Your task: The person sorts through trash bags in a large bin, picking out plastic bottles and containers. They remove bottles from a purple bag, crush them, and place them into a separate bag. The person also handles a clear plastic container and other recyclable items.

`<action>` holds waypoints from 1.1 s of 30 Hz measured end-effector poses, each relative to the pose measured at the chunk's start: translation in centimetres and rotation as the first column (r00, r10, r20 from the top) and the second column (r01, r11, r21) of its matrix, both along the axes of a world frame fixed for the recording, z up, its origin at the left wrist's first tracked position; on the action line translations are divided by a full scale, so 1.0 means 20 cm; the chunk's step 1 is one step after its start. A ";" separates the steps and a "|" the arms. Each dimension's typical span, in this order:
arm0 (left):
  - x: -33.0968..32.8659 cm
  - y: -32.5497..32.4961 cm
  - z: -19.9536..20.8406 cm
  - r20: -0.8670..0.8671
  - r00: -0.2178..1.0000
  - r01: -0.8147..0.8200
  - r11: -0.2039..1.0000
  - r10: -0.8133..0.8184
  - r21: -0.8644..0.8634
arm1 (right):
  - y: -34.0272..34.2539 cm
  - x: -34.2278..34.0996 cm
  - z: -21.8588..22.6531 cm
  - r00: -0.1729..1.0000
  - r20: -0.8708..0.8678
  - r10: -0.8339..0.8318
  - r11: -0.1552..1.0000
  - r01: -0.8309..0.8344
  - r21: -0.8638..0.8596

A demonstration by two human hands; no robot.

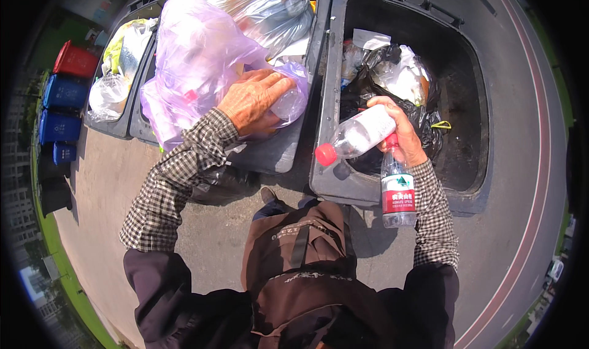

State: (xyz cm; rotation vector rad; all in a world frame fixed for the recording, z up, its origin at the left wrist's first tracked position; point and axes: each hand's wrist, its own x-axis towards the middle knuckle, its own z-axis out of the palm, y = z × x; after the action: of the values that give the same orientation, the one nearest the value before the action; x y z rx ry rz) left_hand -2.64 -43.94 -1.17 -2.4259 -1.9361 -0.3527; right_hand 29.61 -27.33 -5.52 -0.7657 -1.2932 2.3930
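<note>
My left hand (254,100) lies over a translucent purple plastic bag (196,54), its fingers curled on the film. A clear rounded shape shows through the bag beside those fingers, possibly a bottle; the fingertips are partly hidden. Two clear plastic bottles are gripped together in my right hand (402,128). One bottle (356,135) with a red cap and whitish label is tilted, cap toward the lower left. The other bottle (399,195), with a red label, hangs base down, held by its red-capped neck. Both are over the near edge of the right bin (343,189).
Black bags and white waste lie inside the right bin. The middle bin (270,155) is heaped with bags, including a clear bag (264,17). Another filled bin (113,128) stands farther left. Red (75,59) and blue bins (61,125) line the left edge.
</note>
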 end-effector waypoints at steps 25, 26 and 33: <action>0.59 0.37 -0.10 0.041 0.999 0.019 0.997 -0.022 0.071 | 0.00 0.02 0.14 0.846 0.519 0.124 0.828 -0.376 0.415; 0.58 0.37 -0.13 0.061 0.998 0.010 0.999 -0.013 0.053 | 0.00 0.02 0.13 0.851 0.502 0.154 0.829 -0.388 0.404; 0.45 0.20 -0.16 0.188 0.975 -0.098 0.987 0.121 -0.124 | 0.05 0.09 0.04 0.920 0.351 0.175 0.946 -0.256 0.200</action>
State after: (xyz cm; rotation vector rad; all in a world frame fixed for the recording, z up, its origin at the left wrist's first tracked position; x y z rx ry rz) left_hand 6.34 -40.00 -4.30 -2.4204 -2.2178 -0.5070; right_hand 31.48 -26.39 -4.72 -1.0268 -1.8557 2.2700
